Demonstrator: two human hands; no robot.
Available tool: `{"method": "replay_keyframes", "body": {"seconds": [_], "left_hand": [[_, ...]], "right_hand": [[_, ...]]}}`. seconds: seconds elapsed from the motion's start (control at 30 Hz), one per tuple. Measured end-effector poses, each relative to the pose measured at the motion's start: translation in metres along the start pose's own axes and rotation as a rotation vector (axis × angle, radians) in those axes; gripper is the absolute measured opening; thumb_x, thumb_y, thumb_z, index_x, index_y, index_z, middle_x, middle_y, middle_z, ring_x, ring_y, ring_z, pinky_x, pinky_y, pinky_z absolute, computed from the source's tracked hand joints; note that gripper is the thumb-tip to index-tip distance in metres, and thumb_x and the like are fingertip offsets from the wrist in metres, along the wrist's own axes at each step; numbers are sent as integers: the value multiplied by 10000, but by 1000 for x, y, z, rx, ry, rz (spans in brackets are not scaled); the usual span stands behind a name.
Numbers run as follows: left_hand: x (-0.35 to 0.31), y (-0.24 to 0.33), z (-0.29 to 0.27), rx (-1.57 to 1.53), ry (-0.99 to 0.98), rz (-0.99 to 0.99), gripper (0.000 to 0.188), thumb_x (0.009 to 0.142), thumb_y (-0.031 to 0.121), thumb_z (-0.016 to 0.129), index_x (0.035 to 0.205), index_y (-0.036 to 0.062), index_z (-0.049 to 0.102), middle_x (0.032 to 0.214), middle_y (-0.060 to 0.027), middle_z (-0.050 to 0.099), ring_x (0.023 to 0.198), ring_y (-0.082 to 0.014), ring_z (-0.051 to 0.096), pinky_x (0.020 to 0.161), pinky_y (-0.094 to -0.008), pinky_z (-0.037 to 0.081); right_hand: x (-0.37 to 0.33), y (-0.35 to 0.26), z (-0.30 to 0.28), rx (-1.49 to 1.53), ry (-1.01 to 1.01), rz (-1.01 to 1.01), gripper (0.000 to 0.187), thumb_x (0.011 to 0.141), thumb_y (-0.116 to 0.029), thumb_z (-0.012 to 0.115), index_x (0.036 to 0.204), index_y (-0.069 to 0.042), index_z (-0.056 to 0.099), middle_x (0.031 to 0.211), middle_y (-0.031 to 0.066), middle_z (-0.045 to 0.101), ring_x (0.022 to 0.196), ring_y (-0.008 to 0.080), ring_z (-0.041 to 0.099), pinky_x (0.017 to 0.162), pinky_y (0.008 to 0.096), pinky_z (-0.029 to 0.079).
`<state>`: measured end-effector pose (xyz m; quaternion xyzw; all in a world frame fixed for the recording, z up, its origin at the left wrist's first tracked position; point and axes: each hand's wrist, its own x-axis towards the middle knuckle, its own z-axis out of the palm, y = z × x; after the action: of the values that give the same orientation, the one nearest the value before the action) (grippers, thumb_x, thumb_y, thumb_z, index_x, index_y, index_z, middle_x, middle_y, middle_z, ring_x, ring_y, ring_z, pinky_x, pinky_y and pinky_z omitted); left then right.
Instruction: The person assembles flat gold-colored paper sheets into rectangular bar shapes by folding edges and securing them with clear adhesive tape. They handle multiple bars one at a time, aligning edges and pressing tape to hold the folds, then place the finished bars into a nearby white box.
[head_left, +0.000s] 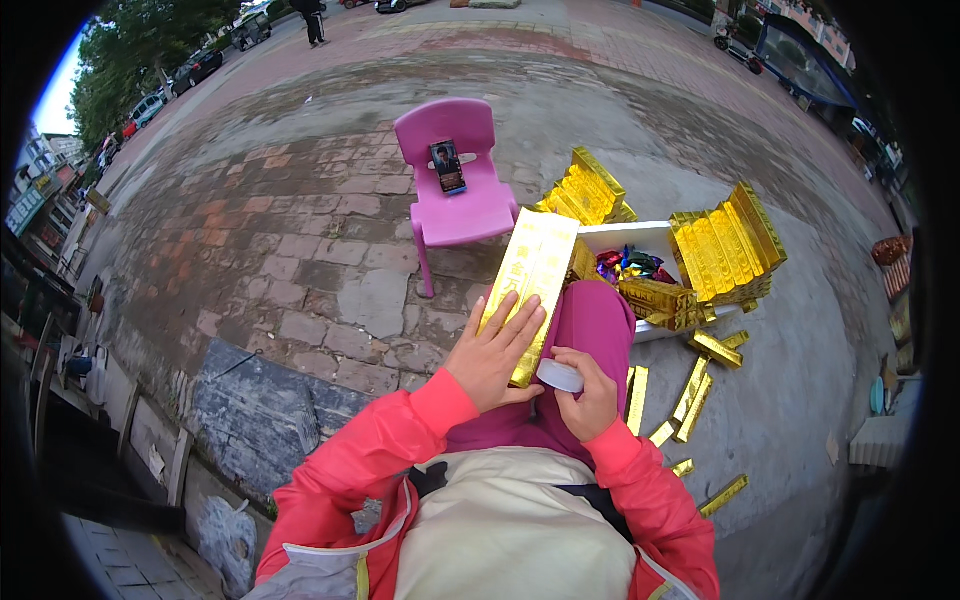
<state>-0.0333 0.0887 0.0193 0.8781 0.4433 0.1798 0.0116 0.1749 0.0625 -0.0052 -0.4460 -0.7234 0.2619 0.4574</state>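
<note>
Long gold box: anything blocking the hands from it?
Nothing visible blocks the left hand; it rests on the long gold box. The right hand holds a round whitish object between itself and the box.

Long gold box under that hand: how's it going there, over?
Left hand: open, laid on the long gold box. Right hand: gripping a round whitish disc near it. Box top: only the left hand covering it.

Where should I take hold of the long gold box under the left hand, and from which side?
Probably across the far half of the long gold box, from above: it is narrow and straight-sided, that half is uncovered, and the left hand lies on the near half.
</note>
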Motion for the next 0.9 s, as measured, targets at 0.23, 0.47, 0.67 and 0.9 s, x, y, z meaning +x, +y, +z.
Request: {"method": "replay_keyframes", "body": {"seconds": [0.23,0.47,0.67,0.9], "left_hand": [[-7,-12,3,-48,31,-35,1098,754,511,781,1592,29,259,1647,-147,283,1542,-365,205,1233,-557,192],[-22,-29,4,-126,94,-72,1102,744,424,794,1591,-11,238,1637,-218,265,1527,-425,210,1232,-515,225],[-26,-33,2,-139,137,-79,1088,759,427,786,1591,-13,240,1636,-224,264,1522,-445,208,1225,-512,243],[-28,-31,0,-155,144,-98,1068,787,464,754,1592,-13,241,1638,-224,264,1521,-448,208,1222,-509,244]], "right_hand": [[2,9,-3,-163,64,-131,357,693,21,725,1040,-14,647,1132,156,653,1030,364,632,881,423,523],[4,23,16,-264,24,-45,239,778,-38,704,1006,-64,637,1023,98,628,951,313,632,778,419,543],[0,38,27,-407,-74,9,254,814,-27,667,1056,-54,594,1008,115,589,951,344,626,772,443,542],[6,41,43,-686,-163,-5,265,824,-46,631,1080,-37,564,1057,104,584,940,300,618,751,407,550]]}}
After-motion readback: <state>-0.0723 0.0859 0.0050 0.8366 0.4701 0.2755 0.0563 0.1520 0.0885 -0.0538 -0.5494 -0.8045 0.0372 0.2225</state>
